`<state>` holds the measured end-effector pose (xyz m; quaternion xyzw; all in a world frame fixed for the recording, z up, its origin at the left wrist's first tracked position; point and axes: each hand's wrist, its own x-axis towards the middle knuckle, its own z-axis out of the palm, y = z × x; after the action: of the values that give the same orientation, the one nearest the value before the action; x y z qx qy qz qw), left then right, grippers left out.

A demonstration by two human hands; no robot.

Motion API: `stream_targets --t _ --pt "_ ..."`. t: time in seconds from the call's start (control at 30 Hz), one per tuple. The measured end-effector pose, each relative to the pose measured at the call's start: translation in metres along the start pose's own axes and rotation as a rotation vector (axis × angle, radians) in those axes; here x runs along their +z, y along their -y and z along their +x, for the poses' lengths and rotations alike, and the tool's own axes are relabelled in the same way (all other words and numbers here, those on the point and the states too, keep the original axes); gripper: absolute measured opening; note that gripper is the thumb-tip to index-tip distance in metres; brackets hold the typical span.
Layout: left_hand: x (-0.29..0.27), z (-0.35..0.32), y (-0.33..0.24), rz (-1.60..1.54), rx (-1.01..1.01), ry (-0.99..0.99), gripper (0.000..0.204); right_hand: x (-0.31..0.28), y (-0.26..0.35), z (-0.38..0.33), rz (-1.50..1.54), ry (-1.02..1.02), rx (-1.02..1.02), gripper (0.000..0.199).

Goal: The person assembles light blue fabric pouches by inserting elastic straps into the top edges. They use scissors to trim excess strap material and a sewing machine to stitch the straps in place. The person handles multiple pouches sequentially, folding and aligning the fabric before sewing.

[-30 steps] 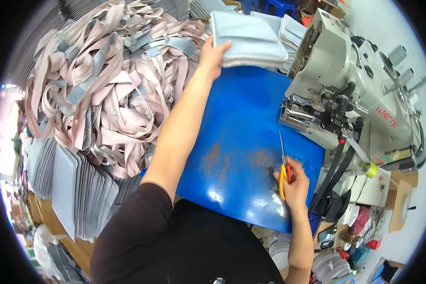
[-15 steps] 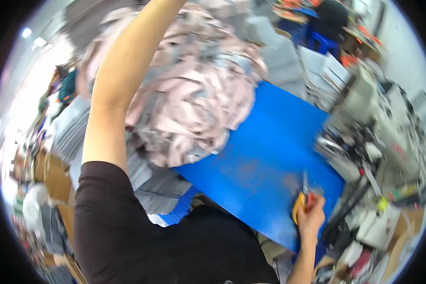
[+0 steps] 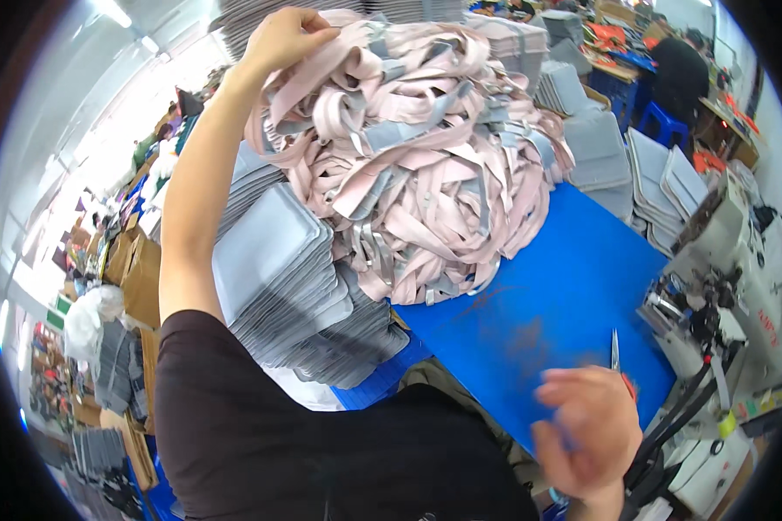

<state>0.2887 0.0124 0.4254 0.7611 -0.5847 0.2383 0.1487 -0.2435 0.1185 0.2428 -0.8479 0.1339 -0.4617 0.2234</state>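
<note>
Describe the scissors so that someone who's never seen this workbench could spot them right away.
Start at the blue table top in front of the white sewing machine. At its near right edge is the blurred right hand; the scissors stick up from it. They are the only slim metal blade with an orange handle there.

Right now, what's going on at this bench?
A person at a sewing station stretches the left hand up onto the top of a big tangled heap of pink and grey straps, fingers curled on it. The right hand, blurred, holds small scissors over the blue table. Stacks of grey fabric panels sit beside the heap; the sewing machine stands at the right.
</note>
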Motion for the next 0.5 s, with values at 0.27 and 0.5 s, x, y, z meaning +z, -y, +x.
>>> stream_targets --t 0.27,0.5 --pt "0.031 0.032 -0.008 0.205 0.216 0.014 0.039 0.016 0.043 0.031 -0.069 -0.382 -0.232 0.011" --pt "0.001 0.093 0.013 -0.149 -0.022 -0.331 0.033 -0.024 0.017 0.001 -0.148 -0.115 -0.12 0.021"
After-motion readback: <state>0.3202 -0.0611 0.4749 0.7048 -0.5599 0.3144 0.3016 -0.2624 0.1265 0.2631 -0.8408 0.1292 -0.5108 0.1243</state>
